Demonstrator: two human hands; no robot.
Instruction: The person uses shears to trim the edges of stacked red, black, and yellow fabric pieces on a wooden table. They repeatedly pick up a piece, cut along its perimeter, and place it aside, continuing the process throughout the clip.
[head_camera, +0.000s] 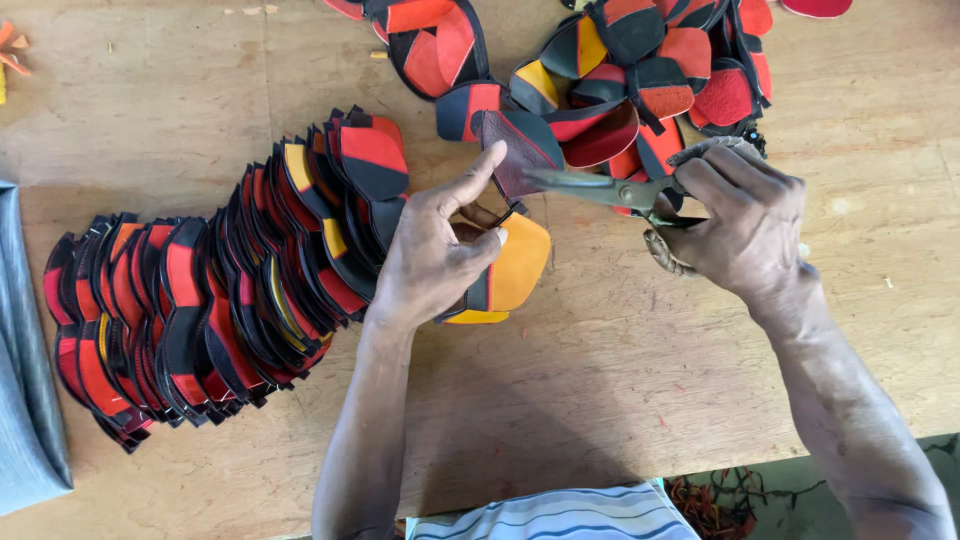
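On the scuffed wooden surface (600, 380), an orange-and-black leather piece (510, 265) is pinched by left-hand (430, 260) fingers; metal scissors (600, 188) are gripped by right-hand (745, 225) fingers.

Stacked pieces (220, 290) red, black, yellow; held piece (515, 265) orange; scissors (600, 188) dark grey; table (600, 400) tan wood.

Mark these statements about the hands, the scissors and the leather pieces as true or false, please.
1. The right hand holds scissors. True.
2. The left hand is empty. False: it holds an orange and black piece.
3. A fanned stack of pieces lies left of the left hand. True.
4. The table is metal. False: it is wood.
5. A loose pile lies at the top. True.
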